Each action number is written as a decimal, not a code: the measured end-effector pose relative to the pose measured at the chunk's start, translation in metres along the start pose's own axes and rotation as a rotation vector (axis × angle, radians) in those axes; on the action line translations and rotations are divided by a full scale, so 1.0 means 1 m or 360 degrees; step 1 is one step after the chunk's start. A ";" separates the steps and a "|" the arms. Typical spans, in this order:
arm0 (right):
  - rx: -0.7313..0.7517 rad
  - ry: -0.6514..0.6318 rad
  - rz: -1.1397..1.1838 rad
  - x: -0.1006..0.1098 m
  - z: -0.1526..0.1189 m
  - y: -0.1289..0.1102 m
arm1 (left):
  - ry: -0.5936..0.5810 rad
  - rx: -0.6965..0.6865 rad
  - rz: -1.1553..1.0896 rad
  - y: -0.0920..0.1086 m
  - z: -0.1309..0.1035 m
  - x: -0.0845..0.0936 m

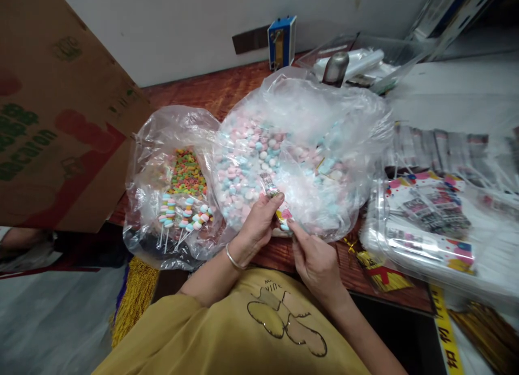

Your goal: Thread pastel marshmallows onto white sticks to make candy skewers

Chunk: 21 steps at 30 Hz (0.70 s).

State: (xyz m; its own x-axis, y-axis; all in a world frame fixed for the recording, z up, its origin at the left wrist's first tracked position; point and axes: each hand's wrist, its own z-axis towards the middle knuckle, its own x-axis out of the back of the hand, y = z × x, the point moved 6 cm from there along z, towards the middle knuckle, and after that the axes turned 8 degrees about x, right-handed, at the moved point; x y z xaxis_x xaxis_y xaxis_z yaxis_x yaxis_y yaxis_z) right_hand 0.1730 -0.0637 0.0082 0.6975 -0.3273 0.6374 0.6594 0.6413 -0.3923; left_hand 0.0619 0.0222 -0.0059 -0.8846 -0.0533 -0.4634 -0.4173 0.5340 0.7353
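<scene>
My left hand (261,218) pinches a small printed plastic candy bag (267,184) in front of my body. Pale blue and white marshmallow candy (285,224) shows at the bag's lower end. The fingers of my right hand (314,256) are closed on that candy, the index fingertip against it; any stick is hidden in the hand. Behind both hands is a big clear plastic bag (340,102) full of pink, blue and white marshmallows (247,172). Several marshmallow skewers (187,212) lie on a smaller clear bag (140,223) holding colourful gummy rings (188,172).
A cardboard box (65,120) stands at the left. On the right, a clear plastic tray (377,239) holds printed bags (436,210). Gold twist ties (385,275) lie at the table's (194,96) front edge. A blue device (283,42) stands against the wall.
</scene>
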 end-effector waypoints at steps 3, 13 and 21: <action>-0.0076 -0.0070 0.0167 0.000 0.002 0.003 | 0.0004 -0.0001 0.0014 -0.001 0.002 0.000; -0.0438 -0.0047 0.0457 -0.004 -0.002 0.008 | 0.0002 -0.0093 -0.0091 0.000 0.003 -0.006; 0.0010 0.0224 -0.0488 0.004 0.003 -0.007 | -0.0096 -0.0181 -0.0461 0.006 -0.007 -0.019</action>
State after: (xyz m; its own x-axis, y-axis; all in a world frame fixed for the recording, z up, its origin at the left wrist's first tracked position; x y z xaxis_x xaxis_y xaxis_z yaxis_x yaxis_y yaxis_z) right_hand 0.1699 -0.0676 0.0156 0.4989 -0.5981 0.6272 0.8432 0.5022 -0.1917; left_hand 0.0747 0.0201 0.0110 -0.7129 -0.1371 -0.6877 -0.6738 0.4057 0.6176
